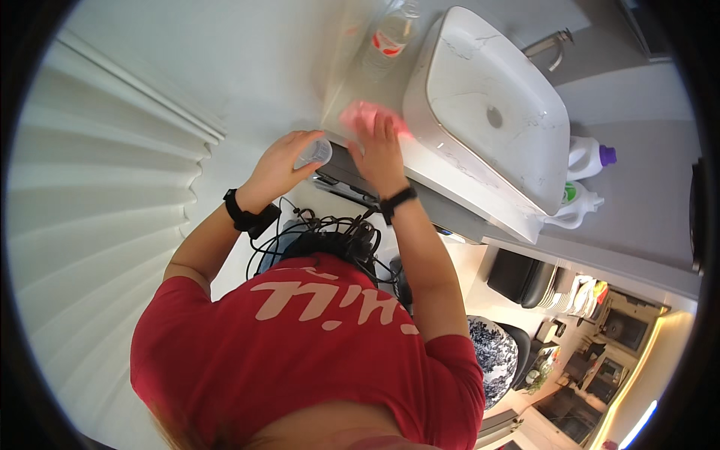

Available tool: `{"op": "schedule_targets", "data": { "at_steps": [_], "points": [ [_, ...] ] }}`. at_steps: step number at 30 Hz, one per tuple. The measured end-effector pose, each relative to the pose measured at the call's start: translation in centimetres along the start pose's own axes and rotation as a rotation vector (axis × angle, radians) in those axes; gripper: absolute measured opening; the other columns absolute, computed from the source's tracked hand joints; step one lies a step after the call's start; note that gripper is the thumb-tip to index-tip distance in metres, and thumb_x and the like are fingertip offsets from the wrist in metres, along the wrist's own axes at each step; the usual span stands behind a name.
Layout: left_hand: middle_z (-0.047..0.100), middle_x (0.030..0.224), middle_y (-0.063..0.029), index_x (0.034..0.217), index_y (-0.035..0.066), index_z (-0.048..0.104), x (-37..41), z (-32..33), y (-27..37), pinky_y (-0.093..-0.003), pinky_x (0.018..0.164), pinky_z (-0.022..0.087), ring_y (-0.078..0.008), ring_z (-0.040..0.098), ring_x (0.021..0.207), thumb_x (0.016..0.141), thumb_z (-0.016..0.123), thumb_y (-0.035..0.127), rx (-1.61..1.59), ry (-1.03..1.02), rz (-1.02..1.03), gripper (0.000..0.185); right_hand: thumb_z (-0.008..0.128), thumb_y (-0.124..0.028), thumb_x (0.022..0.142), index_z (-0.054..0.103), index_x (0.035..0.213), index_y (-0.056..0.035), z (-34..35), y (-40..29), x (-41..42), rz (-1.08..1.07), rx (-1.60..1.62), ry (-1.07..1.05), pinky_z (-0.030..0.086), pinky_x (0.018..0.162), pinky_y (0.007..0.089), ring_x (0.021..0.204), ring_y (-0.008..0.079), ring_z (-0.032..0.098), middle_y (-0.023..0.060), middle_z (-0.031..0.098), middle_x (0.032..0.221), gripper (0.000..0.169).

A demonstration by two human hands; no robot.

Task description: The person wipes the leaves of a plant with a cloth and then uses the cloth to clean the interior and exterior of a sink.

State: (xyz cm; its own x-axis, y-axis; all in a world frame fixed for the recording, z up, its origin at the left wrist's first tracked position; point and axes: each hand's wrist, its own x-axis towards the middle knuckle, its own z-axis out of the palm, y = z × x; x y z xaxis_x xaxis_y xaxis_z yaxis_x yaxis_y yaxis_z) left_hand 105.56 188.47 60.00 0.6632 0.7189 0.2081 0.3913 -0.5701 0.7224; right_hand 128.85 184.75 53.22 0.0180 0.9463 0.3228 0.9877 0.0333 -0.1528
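Note:
My left hand (278, 163) curls around a small clear plastic cup (322, 151), just off the counter's front left corner. Its rim faces away from the palm. Beside it, my right hand (381, 154) lies on a bright pink cloth (360, 114), with the fingertips over its near part. The cloth is blurred and rests on the white countertop (433, 166), close to the left side of a white marbled vessel sink (484, 146). How tightly the fingers hold the cloth is hard to see.
A clear bottle (388, 42) with a red label stands behind the cloth. Right of the sink are a purple-capped white jug (588, 157) and another white jug (576, 208). A metal faucet (548, 48) is behind the basin. Black cables (337, 225) hang at my waist; a white curtain (107, 185) is left.

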Motion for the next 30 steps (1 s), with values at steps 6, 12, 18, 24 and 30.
{"op": "schedule_targets", "data": {
  "at_steps": [6, 12, 18, 24, 30],
  "points": [
    [0.056, 0.115, -0.0145, 0.123, 0.007, 0.049, -3.4, -2.3, -0.9, -0.0352, 0.087, 0.044, -0.0314, 0.054, 0.104, 0.077, 0.067, 0.014, -0.027, 0.0, -0.088, 0.05, 0.053, -0.036, 0.085, 0.047, 0.125, -0.0053, 2.8, -1.3, 6.5, 0.004, -0.053, 0.074, 0.032, 0.101, 0.0483, 0.118, 0.0404, 0.041, 0.0236, 0.046, 0.125, 0.051],
    [0.054, 0.118, -0.0157, 0.125, 0.005, 0.047, 0.2, -0.3, -0.3, -0.0358, 0.088, 0.043, -0.0321, 0.053, 0.105, 0.079, 0.066, 0.017, 0.012, 0.034, 0.051, 0.051, 0.053, -0.021, 0.085, 0.055, 0.113, -0.0008, 2.1, -5.1, -0.2, -0.046, 0.178, 0.094, 0.036, 0.1, 0.042, 0.118, 0.0328, 0.045, 0.0194, 0.05, 0.124, 0.035],
    [0.051, 0.123, -0.017, 0.127, 0.007, 0.044, 9.0, 6.0, -0.2, -0.0378, 0.094, 0.04, -0.0337, 0.049, 0.113, 0.081, 0.063, 0.019, 0.007, 0.036, 0.172, 0.051, 0.051, -0.014, 0.087, 0.057, 0.113, -0.0018, -4.0, 1.2, -10.1, 0.29, 0.187, 0.159, 0.045, 0.09, 0.0398, 0.108, 0.0338, 0.053, 0.0198, 0.058, 0.112, 0.029],
    [0.049, 0.124, -0.0194, 0.128, 0.009, 0.043, 15.4, 9.8, -1.3, -0.0391, 0.095, 0.04, -0.0349, 0.047, 0.115, 0.081, 0.062, 0.02, 0.203, 0.12, 0.108, 0.052, 0.035, -0.027, 0.097, 0.047, 0.127, -0.0056, -5.3, 14.0, -26.3, 1.251, 0.313, 0.137, 0.045, 0.084, 0.0413, 0.099, 0.0367, 0.058, 0.0212, 0.06, 0.109, 0.039],
    [0.048, 0.127, -0.02, 0.132, 0.006, 0.039, 16.8, 10.7, -1.0, -0.0395, 0.095, 0.041, -0.0357, 0.047, 0.116, 0.081, 0.063, 0.024, 0.26, 0.035, 0.027, 0.059, 0.041, -0.034, 0.093, 0.041, 0.13, 0.004, -0.3, 23.9, -28.9, 1.019, -0.085, 0.188, 0.027, 0.105, 0.0443, 0.123, 0.0446, 0.037, 0.0319, 0.041, 0.13, 0.053]
  ]
}}
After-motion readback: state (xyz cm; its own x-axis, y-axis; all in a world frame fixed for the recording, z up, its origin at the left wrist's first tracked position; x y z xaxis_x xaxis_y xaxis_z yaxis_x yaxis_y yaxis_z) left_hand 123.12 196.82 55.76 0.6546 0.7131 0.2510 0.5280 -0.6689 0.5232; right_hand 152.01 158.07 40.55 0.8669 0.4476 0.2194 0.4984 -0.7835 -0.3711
